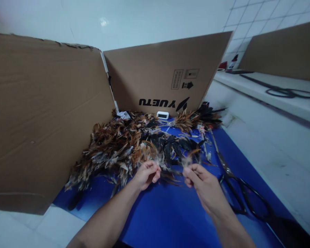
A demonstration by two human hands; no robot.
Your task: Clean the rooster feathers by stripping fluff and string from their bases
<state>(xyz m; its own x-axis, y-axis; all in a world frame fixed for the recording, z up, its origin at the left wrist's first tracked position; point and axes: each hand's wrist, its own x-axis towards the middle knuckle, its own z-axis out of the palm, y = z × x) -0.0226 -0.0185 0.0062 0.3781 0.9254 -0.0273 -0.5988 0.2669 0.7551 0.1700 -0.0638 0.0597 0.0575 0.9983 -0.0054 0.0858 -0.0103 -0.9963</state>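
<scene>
Above the front of a blue table [160,213], my left hand [148,174] is pinched on a feather [148,146] with tan and pale fluff, though it overlaps the pile behind, so its outline is hard to make out. My right hand [200,179], a short way to the right, pinches another feather [195,152], brown at the tip and downy at its base. The hands are apart. Just beyond them lies a large pile of brown feathers [111,144], with black feathers [170,146] in its middle.
Large black-handled scissors [232,182] lie at the right. Cardboard panels stand at the left [46,120] and back [165,75]. A small white device [162,115] sits at the back panel's foot. Another pair of scissors [286,91] rests on a white ledge [268,82].
</scene>
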